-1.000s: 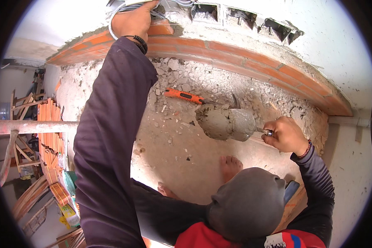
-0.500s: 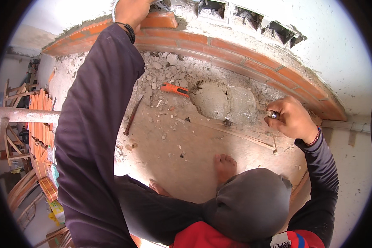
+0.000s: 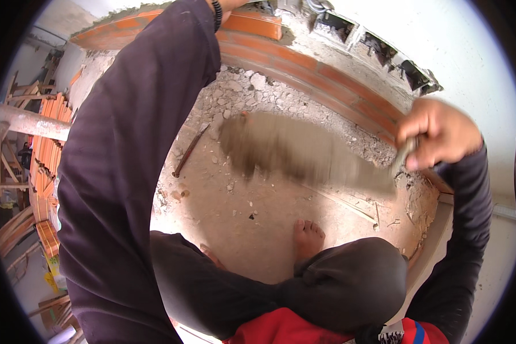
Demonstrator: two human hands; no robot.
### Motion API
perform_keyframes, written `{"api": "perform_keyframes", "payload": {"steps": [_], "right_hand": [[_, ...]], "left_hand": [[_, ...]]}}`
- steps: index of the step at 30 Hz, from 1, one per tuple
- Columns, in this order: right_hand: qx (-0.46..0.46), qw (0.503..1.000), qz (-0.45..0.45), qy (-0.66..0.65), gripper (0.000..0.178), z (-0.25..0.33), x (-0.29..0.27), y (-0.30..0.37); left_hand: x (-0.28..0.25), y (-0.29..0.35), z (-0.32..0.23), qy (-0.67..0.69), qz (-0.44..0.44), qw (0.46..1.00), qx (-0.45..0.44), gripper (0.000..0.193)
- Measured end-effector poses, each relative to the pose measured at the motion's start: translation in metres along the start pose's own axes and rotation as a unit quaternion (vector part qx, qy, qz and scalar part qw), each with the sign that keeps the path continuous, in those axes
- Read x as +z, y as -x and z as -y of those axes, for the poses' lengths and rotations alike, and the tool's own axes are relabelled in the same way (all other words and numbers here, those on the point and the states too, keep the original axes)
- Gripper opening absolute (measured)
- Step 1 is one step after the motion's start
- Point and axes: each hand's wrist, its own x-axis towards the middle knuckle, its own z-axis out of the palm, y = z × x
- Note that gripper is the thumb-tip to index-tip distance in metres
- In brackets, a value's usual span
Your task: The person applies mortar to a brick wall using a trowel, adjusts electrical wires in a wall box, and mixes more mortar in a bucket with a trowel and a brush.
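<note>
On my feed, the right hand (image 3: 438,135) is closed around the handle of a long metal trowel (image 3: 375,175), whose blade carries a thick load of wet-looking grey mortar (image 3: 281,140). The load is badly blurred, hanging above the floor in front of the low orange brick wall (image 3: 338,86). The left hand (image 3: 230,4) is cut off by the top edge beside a raised orange hollow brick (image 3: 252,24), so I can't tell whether its fingers grip anything.

My main worry is spillage: the blur suggests speed, and a tilt or sudden stop could slide the mortar off into the loose pale rubble (image 3: 235,86), where it would pick up grit. A long blade held from one end could also twist under that weight. If the trowel tip swung low, it might strike the rusty brown metal rod (image 3: 189,150). The bare foot (image 3: 309,238) is unprotected too, should mortar or the tool drop nearer the body.
</note>
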Motion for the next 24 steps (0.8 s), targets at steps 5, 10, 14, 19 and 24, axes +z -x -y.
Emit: {"api": "perform_keyframes", "payload": {"steps": [5,10,14,19,24], "right_hand": [[0.142,0.962,-0.232,0.034,0.017,-0.018,-0.054,-0.024],[0.203,0.925,-0.296,0.126,0.018,0.004,-0.032,-0.031],[0.140,0.933,-0.299,0.145,0.020,-0.024,-0.012,-0.032],[0.061,0.925,-0.319,0.197,0.023,-0.062,0.022,-0.045],[0.122,0.943,-0.308,-0.017,0.030,-0.067,0.044,-0.060]], "left_hand": [[0.009,-0.009,0.003,0.023,0.002,1.000,0.002,0.028],[-0.002,0.001,0.003,0.036,0.000,0.999,0.011,0.027],[0.006,0.002,0.002,0.045,0.005,0.998,0.034,0.027],[0.010,0.001,0.000,-0.007,-0.031,0.999,0.017,0.029],[0.013,0.013,-0.011,-0.041,-0.037,0.998,0.010,0.030]]}}
